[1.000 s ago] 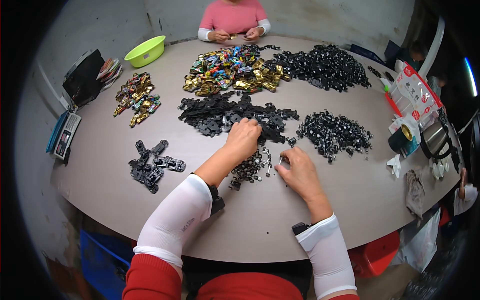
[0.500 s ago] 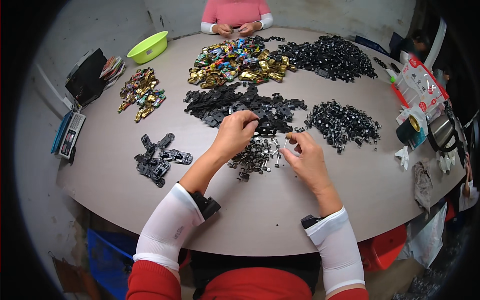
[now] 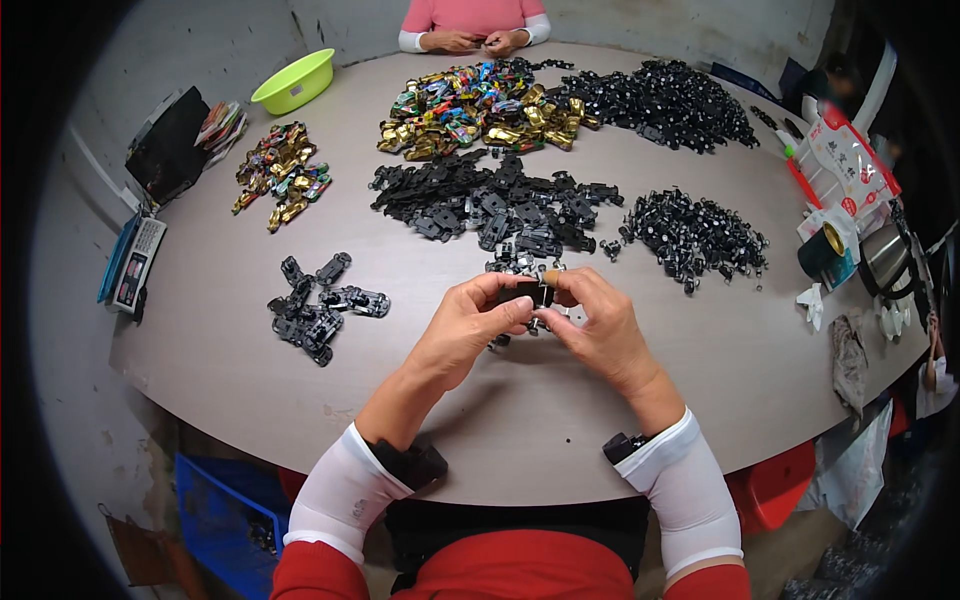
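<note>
Since the earlier frames both hands have come off the piles and drawn together over the table's [image 3: 250, 390] near edge: the left hand [image 3: 468, 330], which a second ago was reaching into the black heap, and the right hand [image 3: 600, 330], which rested by the small loose parts, now meet around one small black plastic piece [image 3: 527, 292], apparently a toy-car chassis part.

That piece sits between the two sets of fingertips, at about 2 o'clock from the middle of the left hand and 10 o'clock from the right. Its long axis runs roughly 9 to 3 o'clock, across the person's body. Both hands are curled closed in a pinch, thumbs and forefingers pressing on opposite ends of the piece; neither is clearly nearer. Whether a second, smaller part is held against it I cannot tell, as the fingers hide it.

Just beyond the fingertips, at 12 o'clock, lies a small scatter of grey and black parts [image 3: 520, 265], and past that the broad heap of black chassis pieces [image 3: 490, 200]. At 2 o'clock is a pile of small black wheel-like parts [image 3: 695, 235]; at 9 o'clock, well apart, a small cluster of assembled black undersides [image 3: 315, 305]. Far across at 12 o'clock are the coloured metallic car bodies [image 3: 480, 105], where another person's hands [image 3: 480, 42] work, with a green basin [image 3: 293, 80] at 11 o'clock
</note>
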The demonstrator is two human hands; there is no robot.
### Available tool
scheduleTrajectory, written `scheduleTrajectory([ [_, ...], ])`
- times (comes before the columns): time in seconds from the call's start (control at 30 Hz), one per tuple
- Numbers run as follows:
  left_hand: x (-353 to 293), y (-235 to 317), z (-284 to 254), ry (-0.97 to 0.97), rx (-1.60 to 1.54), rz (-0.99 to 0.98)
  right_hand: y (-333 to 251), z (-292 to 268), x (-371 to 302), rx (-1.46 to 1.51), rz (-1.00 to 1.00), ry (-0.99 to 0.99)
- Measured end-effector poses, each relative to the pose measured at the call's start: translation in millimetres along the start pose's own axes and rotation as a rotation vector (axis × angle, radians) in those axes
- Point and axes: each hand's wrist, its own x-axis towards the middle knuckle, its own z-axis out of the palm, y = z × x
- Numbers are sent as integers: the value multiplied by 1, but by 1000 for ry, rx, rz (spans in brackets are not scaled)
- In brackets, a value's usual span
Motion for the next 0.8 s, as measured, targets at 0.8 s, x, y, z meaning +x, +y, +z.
scheduleTrajectory([
  [0.8, -2, -12, -6, -1, -8, -2, -13, -5, 1, 65, -43, -58],
])
